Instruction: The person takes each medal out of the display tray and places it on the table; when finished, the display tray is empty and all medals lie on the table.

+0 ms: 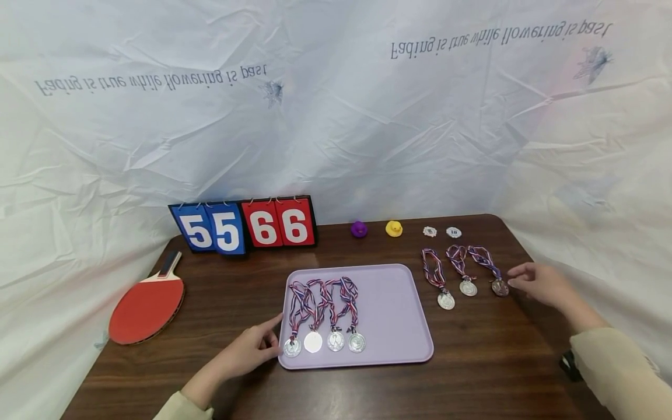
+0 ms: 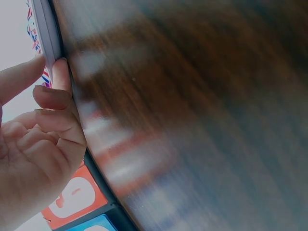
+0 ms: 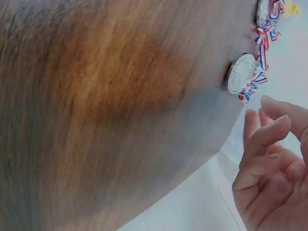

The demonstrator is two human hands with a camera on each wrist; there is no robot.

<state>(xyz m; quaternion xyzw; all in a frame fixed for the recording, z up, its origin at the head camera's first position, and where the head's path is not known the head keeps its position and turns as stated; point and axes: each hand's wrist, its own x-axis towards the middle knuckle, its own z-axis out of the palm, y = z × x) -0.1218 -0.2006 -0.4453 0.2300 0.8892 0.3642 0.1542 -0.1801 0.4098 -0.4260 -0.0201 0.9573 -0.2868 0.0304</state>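
Several silver medals (image 1: 335, 340) with striped ribbons lie side by side on the left part of a pale purple tray (image 1: 394, 326). My left hand (image 1: 247, 349) touches the tray's left edge, its thumb and index finger spread along the rim. In the left wrist view, the other fingers of that hand (image 2: 43, 130) are bent. Right of the tray lie a silver medal (image 1: 446, 300), a second silver medal (image 1: 468, 287) and a darker medal (image 1: 500, 287). My right hand (image 1: 541, 284) hovers just right of the darker one, holding nothing, fingers loosely bent.
A red table tennis bat (image 1: 146, 309) lies at the left. A flip scoreboard (image 1: 244, 226) showing 55 and 66 stands behind it. Along the back sit a purple duck (image 1: 359, 229), a yellow duck (image 1: 394, 228) and two round white chips (image 1: 454, 232). White sheeting (image 1: 336, 134) hangs behind the table.
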